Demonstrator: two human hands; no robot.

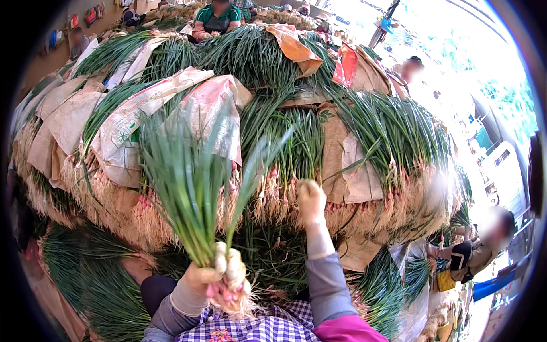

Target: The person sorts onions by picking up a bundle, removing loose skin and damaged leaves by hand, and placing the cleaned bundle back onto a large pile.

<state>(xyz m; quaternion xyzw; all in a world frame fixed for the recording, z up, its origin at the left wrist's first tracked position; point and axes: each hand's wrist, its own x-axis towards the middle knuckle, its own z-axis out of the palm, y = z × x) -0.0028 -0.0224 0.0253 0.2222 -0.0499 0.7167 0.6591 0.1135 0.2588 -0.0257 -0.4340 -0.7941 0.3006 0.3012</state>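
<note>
A bunch of spring onions (191, 211) with long green leaves, pink bulbs and pale roots stands upright in my gloved left hand (211, 272). The fingers wrap round the stems just above the bulbs, and one stalk leans off to the right. My right hand (311, 200), also in a pale glove, is stretched forward to the front of a big heap of spring onions (290, 145). Its fingers are curled in beside the hanging stalks and roots; what they hold, if anything, is hidden.
Paper and woven sacks (128, 128) lie over parts of the heap. More spring onions (85, 285) lie low at the left, others (376, 290) at the right. One person (216, 23) sits behind the heap, another (478, 251) at the right.
</note>
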